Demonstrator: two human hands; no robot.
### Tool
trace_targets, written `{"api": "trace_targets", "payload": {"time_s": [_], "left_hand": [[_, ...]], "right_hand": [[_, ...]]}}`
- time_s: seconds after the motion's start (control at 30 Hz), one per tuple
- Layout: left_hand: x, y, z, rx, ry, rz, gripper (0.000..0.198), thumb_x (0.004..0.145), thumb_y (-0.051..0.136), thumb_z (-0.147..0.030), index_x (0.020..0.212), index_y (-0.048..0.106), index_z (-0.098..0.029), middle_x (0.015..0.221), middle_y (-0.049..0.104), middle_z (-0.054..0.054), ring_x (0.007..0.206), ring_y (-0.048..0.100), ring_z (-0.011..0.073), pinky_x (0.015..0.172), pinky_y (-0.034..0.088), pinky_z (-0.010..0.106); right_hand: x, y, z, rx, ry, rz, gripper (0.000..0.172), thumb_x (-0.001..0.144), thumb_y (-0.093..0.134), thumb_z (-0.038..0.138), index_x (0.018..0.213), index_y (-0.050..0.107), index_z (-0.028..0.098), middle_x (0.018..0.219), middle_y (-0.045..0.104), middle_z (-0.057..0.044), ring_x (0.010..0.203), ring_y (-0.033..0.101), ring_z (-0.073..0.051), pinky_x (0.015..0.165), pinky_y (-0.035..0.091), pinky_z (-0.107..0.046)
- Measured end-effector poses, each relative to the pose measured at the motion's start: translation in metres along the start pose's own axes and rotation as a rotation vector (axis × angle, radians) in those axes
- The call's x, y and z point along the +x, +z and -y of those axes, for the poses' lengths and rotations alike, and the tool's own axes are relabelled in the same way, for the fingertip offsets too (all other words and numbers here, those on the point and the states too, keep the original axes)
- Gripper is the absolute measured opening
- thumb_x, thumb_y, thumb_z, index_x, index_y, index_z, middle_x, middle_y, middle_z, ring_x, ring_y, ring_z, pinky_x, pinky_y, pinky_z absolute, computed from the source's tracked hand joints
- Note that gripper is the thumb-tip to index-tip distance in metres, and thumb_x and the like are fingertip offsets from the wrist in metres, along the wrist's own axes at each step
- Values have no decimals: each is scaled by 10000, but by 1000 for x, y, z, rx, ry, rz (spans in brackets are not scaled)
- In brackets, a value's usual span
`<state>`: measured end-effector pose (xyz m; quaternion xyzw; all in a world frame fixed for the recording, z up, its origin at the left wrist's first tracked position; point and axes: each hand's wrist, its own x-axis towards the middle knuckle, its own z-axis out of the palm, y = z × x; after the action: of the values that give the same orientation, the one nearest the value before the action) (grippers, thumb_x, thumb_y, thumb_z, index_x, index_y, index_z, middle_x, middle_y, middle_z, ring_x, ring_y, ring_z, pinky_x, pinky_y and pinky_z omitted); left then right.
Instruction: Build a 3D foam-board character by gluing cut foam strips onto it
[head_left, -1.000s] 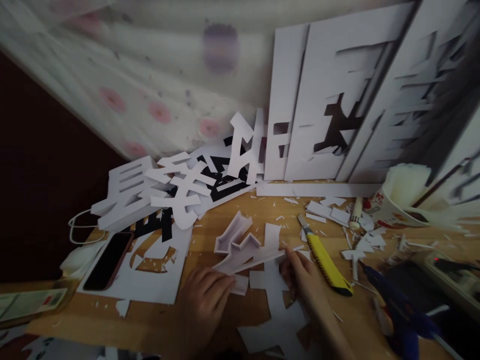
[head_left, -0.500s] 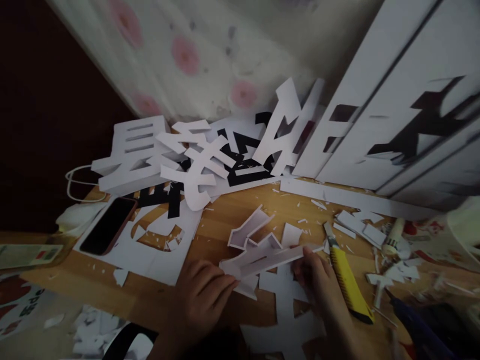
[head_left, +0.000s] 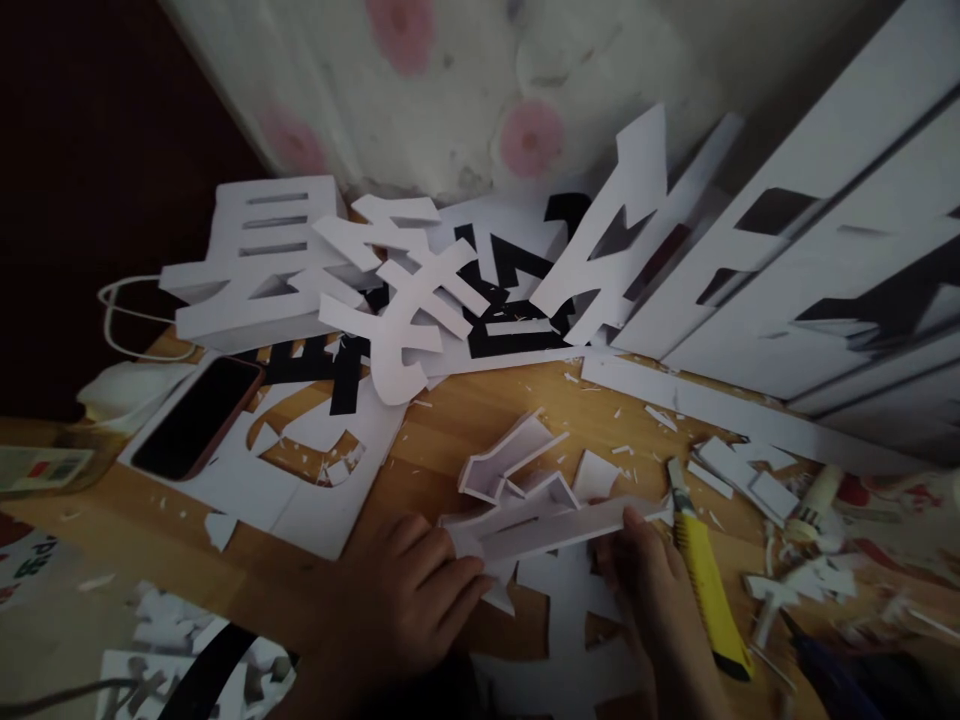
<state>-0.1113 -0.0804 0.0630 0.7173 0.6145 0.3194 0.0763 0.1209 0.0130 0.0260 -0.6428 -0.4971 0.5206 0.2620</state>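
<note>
On wooden table (head_left: 450, 430) | left hand (head_left: 420, 600), right hand (head_left: 649, 590) pinch ends of white card strip (head_left: 540, 525) | judged light, flimsy, easily creased; grip by edges

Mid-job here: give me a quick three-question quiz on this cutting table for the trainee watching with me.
1. Fill in: the left hand and the right hand each hold an end of the white ____.
2. True or false: the yellow utility knife is gripped in the right hand.
3. Where is the dark phone? A) at the left end of the table, away from both hands; B) under the knife; C) leaning upright on the wall.
Key: 1 letter piece. 2 false, the knife lies on the table beside the right hand. 3 A.
</note>
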Motion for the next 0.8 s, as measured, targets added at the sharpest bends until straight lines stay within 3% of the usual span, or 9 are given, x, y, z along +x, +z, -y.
{"api": "trace_targets", "payload": {"time_s": [0.1,0.2,0.5,0.67,0.8], "left_hand": [[-1,7,-1,-12,18,-15,128,900,624,-262,807,686,-200,634,587,11,647,442,173,607,365,326],[-1,12,-1,-7,17,-2,118,904,612,-224,814,678,-189,659,601,22,680,449,186,623,370,330],[6,12,-7,6,-5,36,213,912,575,-175,715,658,-177,624,566,20,668,442,183,596,360,319],[6,12,-9,-4,-23,14,216,901,583,-160,698,654,-179,627,584,18,668,461,179,609,389,318],[3,13,-8,-4,-29,38,220,906,578,-178,698,649,-182,621,573,18,662,457,181,600,381,319]], "right_hand": [[0,-1,3,92,134,47,590,840,472,712,531,545,214,443,446,12,439,399,-140,445,284,-276],[1,-1,5,105,162,15,603,795,507,747,534,546,205,435,444,14,430,384,-127,436,268,-265],[2,2,16,155,131,13,590,703,595,781,652,582,193,442,459,37,411,386,-114,419,282,-243],[2,2,17,151,122,36,602,689,596,797,615,549,201,448,493,18,415,399,-111,406,296,-236],[2,5,16,236,92,-16,556,695,652,741,802,552,205,566,599,9,407,422,-103,374,299,-219]]}}
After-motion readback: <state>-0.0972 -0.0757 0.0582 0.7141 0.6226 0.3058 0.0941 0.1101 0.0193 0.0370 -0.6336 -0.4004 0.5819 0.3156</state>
